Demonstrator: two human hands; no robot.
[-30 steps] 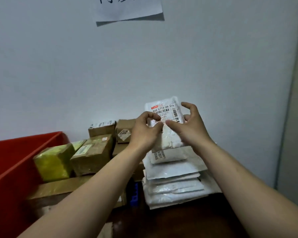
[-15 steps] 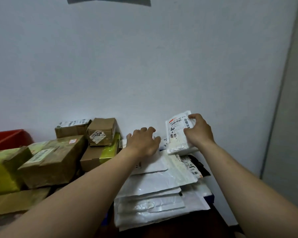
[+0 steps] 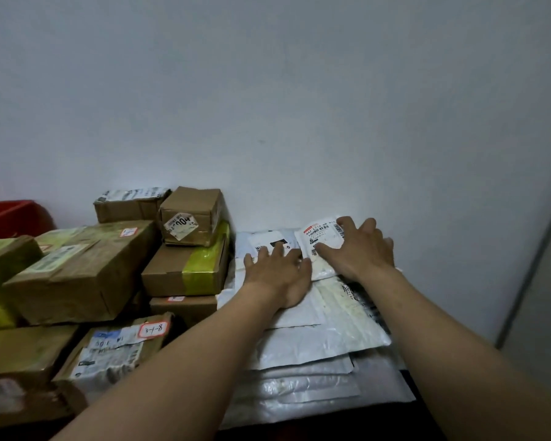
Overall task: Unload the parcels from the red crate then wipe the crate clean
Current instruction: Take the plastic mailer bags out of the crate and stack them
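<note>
A small white parcel (image 3: pixel 320 237) with a barcode label lies at the back of a stack of white mailer bags (image 3: pixel 312 342), close to the wall. My right hand (image 3: pixel 358 249) lies flat on it with fingers spread. My left hand (image 3: pixel 280 268) presses flat on the mailers just to its left, beside another labelled white bag (image 3: pixel 268 241). A corner of the red crate (image 3: pixel 10 216) shows at the far left, behind the boxes.
Brown cardboard boxes (image 3: pixel 86 268) with yellow tape are piled to the left of the mailers, a small box (image 3: pixel 191 214) on top. The white wall (image 3: pixel 299 106) rises directly behind. A grey panel (image 3: pixel 541 281) stands to the right.
My right hand has lowered the small white parcel from the air onto the back of the mailer stack and now rests flat on it. My left hand has moved onto the stack.
</note>
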